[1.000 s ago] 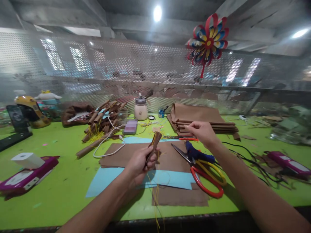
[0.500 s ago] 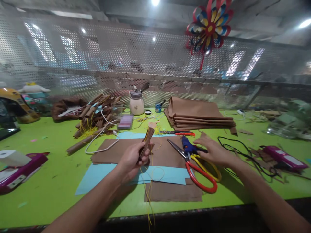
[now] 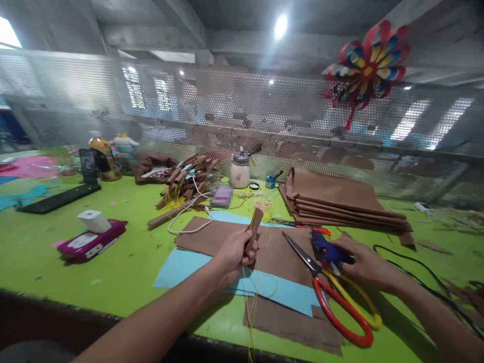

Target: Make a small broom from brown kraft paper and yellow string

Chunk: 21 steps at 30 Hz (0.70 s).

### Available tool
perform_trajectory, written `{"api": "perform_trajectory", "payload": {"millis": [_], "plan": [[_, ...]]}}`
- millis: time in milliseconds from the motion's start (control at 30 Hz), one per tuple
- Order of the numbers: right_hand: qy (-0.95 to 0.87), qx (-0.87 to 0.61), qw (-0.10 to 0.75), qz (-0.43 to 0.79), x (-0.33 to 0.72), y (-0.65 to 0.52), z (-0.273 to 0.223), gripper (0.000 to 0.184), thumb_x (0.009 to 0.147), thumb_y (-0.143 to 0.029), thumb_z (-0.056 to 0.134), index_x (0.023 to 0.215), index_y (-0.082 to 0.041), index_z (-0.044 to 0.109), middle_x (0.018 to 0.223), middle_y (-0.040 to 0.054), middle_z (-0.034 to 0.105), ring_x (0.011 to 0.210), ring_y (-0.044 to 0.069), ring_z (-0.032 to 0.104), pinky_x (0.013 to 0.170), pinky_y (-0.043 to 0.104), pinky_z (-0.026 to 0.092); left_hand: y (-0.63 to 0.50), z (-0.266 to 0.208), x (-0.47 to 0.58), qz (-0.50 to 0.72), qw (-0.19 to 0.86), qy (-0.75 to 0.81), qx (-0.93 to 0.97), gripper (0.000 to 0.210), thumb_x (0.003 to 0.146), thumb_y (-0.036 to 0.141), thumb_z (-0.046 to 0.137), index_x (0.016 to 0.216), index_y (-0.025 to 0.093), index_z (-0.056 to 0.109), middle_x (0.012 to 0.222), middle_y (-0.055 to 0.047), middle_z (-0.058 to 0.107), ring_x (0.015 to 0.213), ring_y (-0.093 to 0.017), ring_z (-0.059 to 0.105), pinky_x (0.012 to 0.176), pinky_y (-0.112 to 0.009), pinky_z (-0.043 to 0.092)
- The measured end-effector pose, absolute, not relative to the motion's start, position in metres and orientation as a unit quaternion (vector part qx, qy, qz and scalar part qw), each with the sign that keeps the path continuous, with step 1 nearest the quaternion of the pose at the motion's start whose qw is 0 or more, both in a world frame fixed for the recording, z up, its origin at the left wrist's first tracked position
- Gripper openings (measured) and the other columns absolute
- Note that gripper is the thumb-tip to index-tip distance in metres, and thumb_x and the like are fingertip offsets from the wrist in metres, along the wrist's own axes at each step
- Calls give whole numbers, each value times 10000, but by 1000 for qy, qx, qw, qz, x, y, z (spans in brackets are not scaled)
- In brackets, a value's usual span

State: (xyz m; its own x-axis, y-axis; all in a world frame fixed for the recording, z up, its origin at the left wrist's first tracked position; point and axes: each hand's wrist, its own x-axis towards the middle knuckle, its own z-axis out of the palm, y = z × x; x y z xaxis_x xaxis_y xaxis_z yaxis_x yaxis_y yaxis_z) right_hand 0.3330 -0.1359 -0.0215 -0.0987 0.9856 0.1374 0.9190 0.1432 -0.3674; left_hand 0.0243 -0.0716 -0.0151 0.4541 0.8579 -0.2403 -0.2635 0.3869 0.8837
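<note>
My left hand is closed around a bundle of narrow folded brown paper, held upright over the table. Yellow strings trail down from below this hand. On the right, my right hand has its fingers around a blue hot glue gun; part of the gun is hidden by them. Large scissors with one red and one yellow handle lie beside the gun, blades slightly apart. Under both hands are brown paper sheets and light blue paper.
Folded brown paper is stacked at the back right. Tied brown paper rolls lie at the back left, near a white cable. A purple power strip sits left. A black cord runs along the right.
My right hand has closed from spread fingers onto the glue gun. The view has turned left, so things appear further right. My left hand still holds the paper bundle.
</note>
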Motion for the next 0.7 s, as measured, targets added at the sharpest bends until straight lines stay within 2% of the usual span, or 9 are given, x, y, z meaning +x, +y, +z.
{"api": "perform_trajectory", "payload": {"millis": [100, 233, 333, 400, 500, 700], "plan": [[-686, -665, 248, 159, 349, -149, -8, 333, 667, -310, 612, 981, -236, 697, 976, 87, 689, 869, 278, 610, 747, 361, 470, -73, -13, 24, 371, 748, 372, 405, 211, 864, 220, 366, 937, 97, 521, 578, 32, 423, 389, -23, 317, 361, -134, 135], [-584, -673, 357, 280, 351, -158, 6, 311, 698, -445, 629, 900, -227, 721, 855, 124, 710, 670, 262, 629, 534, 328, 458, -74, -14, 25, 365, 748, 361, 421, 219, 865, 235, 364, 958, 105, 514, 582, 36, 417, 391, -26, 302, 356, -140, 130], [-543, -629, 431, 353, 329, -154, 15, 319, 735, -487, 605, 838, -210, 726, 837, 135, 711, 714, 256, 649, 585, 316, 480, -73, -18, 25, 365, 750, 349, 427, 227, 870, 244, 358, 974, 107, 506, 589, 37, 416, 390, -25, 289, 355, -142, 133], [-570, -594, 425, 377, 306, -150, 20, 339, 771, -487, 575, 864, -197, 722, 863, 126, 710, 791, 256, 655, 673, 318, 493, -72, -20, 26, 360, 748, 350, 433, 235, 869, 247, 357, 987, 108, 505, 601, 31, 429, 394, -26, 301, 357, -142, 135], [-651, -567, 362, 352, 274, -145, 28, 371, 822, -473, 523, 967, -176, 695, 911, 101, 703, 872, 254, 641, 738, 322, 492, -73, -22, 26, 347, 739, 366, 447, 258, 860, 272, 367, 1004, 113, 510, 603, 20, 461, 396, -31, 325, 360, -141, 138], [-750, -529, 314, 244, 244, -139, 22, 346, 867, -434, 464, 946, -184, 690, 944, 73, 690, 896, 231, 620, 757, 296, 493, -76, -22, 28, 323, 714, 389, 484, 298, 841, 309, 352, 998, 124, 525, 539, 31, 470, 343, -40, 329, 351, -160, 150]]}}
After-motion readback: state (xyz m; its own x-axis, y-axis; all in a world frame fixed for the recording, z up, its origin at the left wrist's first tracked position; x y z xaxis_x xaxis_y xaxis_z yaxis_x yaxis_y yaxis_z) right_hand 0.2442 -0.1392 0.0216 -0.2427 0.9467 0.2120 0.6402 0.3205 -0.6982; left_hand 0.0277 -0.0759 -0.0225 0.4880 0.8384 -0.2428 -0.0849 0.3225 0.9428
